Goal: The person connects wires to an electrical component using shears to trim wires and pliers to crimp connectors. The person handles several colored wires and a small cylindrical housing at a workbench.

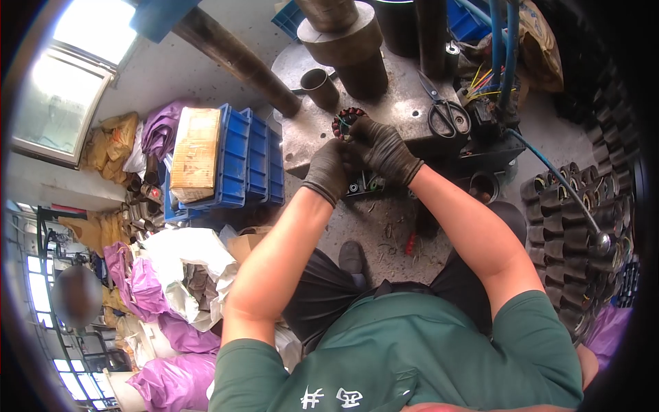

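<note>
- Fingers of your grey-gloved right hand seem clamped on a black-and-red segmented ring.
- Grey-gloved left hand: closure cannot be told.
- Even rim pressure should steady it.

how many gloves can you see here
2: one dark glove on the left hand, another dark glove on the right hand, both by the coil ring. More could be hidden in the clutter.

Bare forearms angled forward, converging; gloved left hand curled, close beside gloved right hand, also curled.
</note>
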{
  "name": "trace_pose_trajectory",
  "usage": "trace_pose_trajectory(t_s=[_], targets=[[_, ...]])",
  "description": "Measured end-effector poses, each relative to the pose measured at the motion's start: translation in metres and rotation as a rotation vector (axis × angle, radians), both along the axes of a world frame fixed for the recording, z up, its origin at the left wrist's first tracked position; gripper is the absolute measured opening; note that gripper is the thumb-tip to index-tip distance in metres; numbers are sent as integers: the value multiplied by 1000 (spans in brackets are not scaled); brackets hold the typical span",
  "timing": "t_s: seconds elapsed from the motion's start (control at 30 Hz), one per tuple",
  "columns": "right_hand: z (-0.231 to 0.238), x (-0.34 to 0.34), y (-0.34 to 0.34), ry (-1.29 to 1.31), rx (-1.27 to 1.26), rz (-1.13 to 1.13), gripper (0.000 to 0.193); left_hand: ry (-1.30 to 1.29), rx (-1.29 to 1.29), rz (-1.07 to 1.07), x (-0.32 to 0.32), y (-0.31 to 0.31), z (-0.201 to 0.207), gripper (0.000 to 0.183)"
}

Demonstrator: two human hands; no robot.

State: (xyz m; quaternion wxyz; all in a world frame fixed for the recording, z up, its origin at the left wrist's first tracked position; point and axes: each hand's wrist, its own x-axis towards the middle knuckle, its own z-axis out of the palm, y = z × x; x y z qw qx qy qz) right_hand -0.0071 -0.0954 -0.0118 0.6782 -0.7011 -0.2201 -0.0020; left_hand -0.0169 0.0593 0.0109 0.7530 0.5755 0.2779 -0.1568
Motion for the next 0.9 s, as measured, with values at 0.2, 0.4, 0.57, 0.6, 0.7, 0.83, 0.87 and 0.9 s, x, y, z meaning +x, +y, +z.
trace_pose_trajectory(t_s=[0.2, 0.4, 0.57, 0.6, 0.7, 0.83, 0.87, 0.9], targets=[[-23, 13, 1, 65, 37, -35, 21, -291, 170, -130, -21, 12, 6, 16], [-9, 7, 1, -82, -48, -62, 19, -1119, 1529, -428, -22, 26, 15, 31], [-19, 10, 5, -138, 47, -54, 18, -1294, 1712, -689, -11, 25, 29, 17], [-16, 8, 5, -123, 49, -49, 18, -1285, 1706, -694, -10, 25, 27, 17], [-21, 11, 7, -112, 69, -57, 17, -1000, 1626, -594, -6, 20, 16, 16], [-19, 13, 10, -131, 51, -75, 17, -271, 290, -151, 8, 12, -10, 15], [-19, 14, 9, -156, -47, -114, 16, -263, 289, -152, 4, 14, -13, 15], [-15, 11, 9, -53, 6, -87, 16, -268, 258, -131, 1, 15, -15, 14]])
